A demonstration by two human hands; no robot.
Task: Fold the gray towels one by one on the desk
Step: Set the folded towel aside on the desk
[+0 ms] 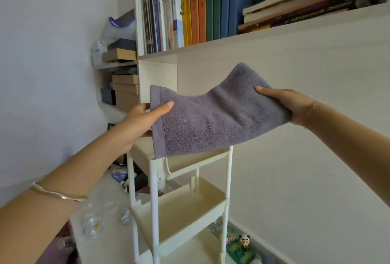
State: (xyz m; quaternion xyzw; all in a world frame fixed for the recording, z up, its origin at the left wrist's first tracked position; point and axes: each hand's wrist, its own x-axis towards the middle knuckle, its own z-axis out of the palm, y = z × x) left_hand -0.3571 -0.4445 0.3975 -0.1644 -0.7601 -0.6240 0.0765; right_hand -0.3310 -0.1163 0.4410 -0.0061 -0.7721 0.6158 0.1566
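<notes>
The gray towel [211, 116] is held up in the air at the middle of the frame, stretched sideways between both hands and clear of the bench [105, 236], which lies at the lower left. The left hand [137, 122] pinches the towel's hemmed left edge: its thumb [165, 106] lies flat across the front of the cloth and its fingers [145, 108] go behind it. The right hand [292, 103] grips the right end in the same way, thumb on the near face and the rest of its fingers hidden behind the cloth. The top edge dips between the two hands, and one corner stands up above the right thumb. The lower edge hangs in front of the top tier of a white tiered rack [181, 206], which stands below the towel; whether cloth and rack touch cannot be told.

A thin bracelet [57, 193] circles the left wrist. Across the top of the frame, a white shelf [285, 29] carries a row of upright books [202, 12] and some more lying flat. At the left, cardboard boxes [124, 90] are stacked on side shelves, with a plastic bag [121, 26] above them. A small panda figure [244, 240] stands at the lower right, beside the rack's foot.
</notes>
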